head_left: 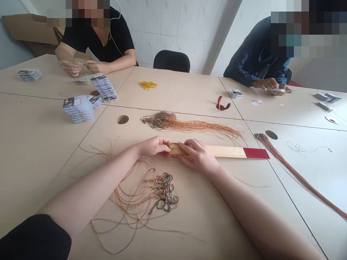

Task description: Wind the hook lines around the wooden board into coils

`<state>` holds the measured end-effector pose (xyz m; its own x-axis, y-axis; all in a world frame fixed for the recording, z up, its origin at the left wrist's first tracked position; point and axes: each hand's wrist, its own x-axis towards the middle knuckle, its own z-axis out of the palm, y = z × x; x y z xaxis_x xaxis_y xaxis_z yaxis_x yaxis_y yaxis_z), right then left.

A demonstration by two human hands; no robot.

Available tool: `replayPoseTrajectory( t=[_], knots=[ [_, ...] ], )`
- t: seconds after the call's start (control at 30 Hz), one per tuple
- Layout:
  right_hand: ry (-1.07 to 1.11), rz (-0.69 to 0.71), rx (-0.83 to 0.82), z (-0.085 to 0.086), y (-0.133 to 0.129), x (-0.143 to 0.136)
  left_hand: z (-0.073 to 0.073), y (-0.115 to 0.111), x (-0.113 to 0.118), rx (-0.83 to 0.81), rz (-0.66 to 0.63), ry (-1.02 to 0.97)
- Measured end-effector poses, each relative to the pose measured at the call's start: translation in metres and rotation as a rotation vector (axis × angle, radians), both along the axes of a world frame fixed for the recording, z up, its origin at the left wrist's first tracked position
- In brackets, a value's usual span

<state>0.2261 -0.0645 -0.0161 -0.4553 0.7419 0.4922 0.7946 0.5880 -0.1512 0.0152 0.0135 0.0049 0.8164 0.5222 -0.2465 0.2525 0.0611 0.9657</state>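
Observation:
A long pale wooden strip (230, 151) with a dark red end lies across the table in front of me. My right hand (199, 157) is closed over its left part, thumb and fingers on either edge. At the strip's left end, my left hand (154, 146) pinches where the dark curve of a fishing hook (170, 146) shows; the fingertips partly hide it. Just below my hands sits a loose pile of dark fishing hooks (165, 191), their orange-brown lines (121, 202) spread in loops to the left. A thin line end trails out right of my right forearm.
A bundle of hooked lines (189, 124) lies beyond the strip, another bundle (295, 169) to the right. Red-handled pliers (222, 104) stand in a table hole. Stacked clear packs (78, 108) and yellow pieces (148, 85) lie farther back. Two people work across the table.

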Motion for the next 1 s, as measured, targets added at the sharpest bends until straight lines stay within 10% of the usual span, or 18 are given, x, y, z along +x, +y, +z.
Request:
replayPoseTrajectory(
  t=[1.0],
  knots=[
    [0.038, -0.005, 0.018, -0.0032, 0.0001, 0.0006, -0.0082, 0.0004, -0.0012, 0.059, 0.027, -0.03]
  ],
)
